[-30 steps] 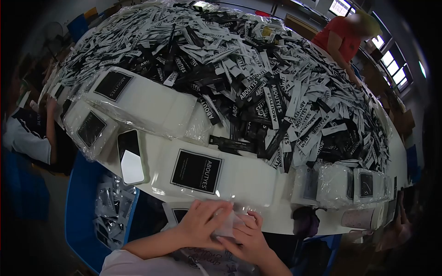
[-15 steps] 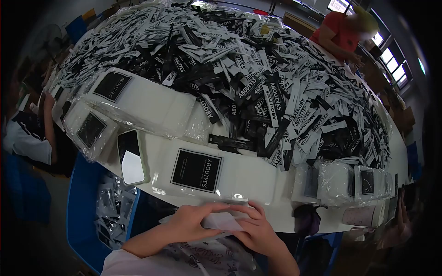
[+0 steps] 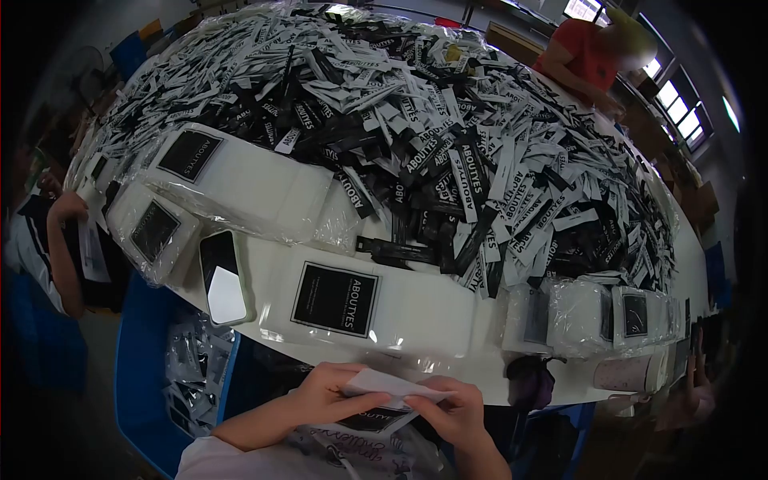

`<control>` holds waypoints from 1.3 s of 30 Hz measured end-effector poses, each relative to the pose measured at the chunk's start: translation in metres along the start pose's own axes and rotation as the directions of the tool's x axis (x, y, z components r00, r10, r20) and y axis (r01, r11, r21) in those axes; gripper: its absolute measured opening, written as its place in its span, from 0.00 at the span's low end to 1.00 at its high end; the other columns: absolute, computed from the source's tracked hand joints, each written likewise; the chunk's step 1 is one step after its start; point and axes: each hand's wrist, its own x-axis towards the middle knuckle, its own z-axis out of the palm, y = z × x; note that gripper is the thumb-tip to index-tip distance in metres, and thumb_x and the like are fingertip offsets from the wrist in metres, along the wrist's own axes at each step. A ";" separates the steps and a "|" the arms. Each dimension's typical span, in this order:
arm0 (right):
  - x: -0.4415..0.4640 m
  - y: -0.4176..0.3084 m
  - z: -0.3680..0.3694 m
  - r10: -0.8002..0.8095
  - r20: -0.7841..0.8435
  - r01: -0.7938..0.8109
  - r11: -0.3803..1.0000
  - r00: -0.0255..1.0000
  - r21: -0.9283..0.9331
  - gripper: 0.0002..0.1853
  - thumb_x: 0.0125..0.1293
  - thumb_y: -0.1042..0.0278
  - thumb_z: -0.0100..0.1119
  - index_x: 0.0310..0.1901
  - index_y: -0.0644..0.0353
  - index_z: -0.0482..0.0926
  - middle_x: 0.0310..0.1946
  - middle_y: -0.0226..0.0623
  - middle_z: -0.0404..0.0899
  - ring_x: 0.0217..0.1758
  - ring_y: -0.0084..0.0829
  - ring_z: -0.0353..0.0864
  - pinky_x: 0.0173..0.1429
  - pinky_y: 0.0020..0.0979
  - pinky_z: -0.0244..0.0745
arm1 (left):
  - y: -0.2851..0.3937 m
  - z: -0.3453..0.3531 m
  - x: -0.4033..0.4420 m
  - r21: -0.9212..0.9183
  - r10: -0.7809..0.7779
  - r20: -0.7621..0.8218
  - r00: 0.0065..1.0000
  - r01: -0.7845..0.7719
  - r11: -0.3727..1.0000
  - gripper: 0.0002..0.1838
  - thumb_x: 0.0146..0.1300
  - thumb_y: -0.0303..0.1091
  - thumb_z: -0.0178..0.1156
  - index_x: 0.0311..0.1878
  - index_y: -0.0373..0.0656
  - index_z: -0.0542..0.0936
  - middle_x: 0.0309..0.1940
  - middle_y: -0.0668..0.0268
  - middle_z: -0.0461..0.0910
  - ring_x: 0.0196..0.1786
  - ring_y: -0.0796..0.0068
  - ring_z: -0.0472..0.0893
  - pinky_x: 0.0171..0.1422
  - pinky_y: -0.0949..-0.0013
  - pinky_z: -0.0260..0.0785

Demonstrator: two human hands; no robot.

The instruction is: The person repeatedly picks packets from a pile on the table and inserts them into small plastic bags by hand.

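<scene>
In front of my body I hold a thin white pouch (image 3: 394,382) with a black "ABOUTYES" panel on its lower part. My left hand (image 3: 330,390) pinches its left side, thumb on top. On the right side, the thumb and fingers of my right hand (image 3: 454,410) are closed on the pouch's upper edge. The upper part looks folded or spread; its inside cannot be made out. Just beyond my hands lies a clear-wrapped stack of white pouches (image 3: 424,312), black panel facing up.
A heap of black and white "ABOUTYES" sachets (image 3: 448,152) covers much of the table. More wrapped stacks (image 3: 264,180) sit left; a phone (image 3: 224,276) lies near the edge. Below is a blue bin (image 3: 140,384) with packets. Other people (image 3: 580,64) work around the table.
The pouch has tilted so its black panel now shows, and both thumbs have come over its upper part. My hands have shifted slightly. At left, a person's hand has moved.
</scene>
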 end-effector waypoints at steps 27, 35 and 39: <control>0.117 -0.043 -0.145 0.255 -0.383 -0.430 0.756 0.888 -0.493 0.18 0.57 0.59 0.59 0.33 0.69 0.70 0.29 0.41 0.77 0.27 0.25 0.79 0.28 0.27 0.75 | 0.036 -0.111 -0.102 0.444 -0.444 -0.126 0.887 0.451 0.774 0.37 0.44 0.32 0.69 0.60 0.45 0.67 0.46 0.61 0.77 0.48 0.69 0.77 0.52 0.68 0.67; 0.072 -0.031 -0.108 -0.253 -0.533 0.220 0.967 0.807 -0.126 0.10 0.65 0.75 0.45 0.46 0.66 0.63 0.39 0.45 0.76 0.41 0.32 0.79 0.49 0.30 0.72 | 0.025 -0.086 -0.046 0.493 -0.187 0.113 0.976 0.108 0.863 0.27 0.50 0.29 0.65 0.56 0.40 0.70 0.42 0.58 0.78 0.45 0.65 0.77 0.48 0.69 0.68; 0.049 0.012 -0.083 -0.701 -0.477 0.502 0.713 0.530 -0.490 0.10 0.64 0.79 0.43 0.46 0.64 0.61 0.38 0.46 0.74 0.42 0.32 0.75 0.52 0.31 0.67 | 0.021 -0.070 -0.029 0.564 -0.139 0.137 0.981 0.038 0.825 0.26 0.50 0.30 0.64 0.54 0.39 0.71 0.43 0.58 0.77 0.46 0.63 0.77 0.49 0.68 0.67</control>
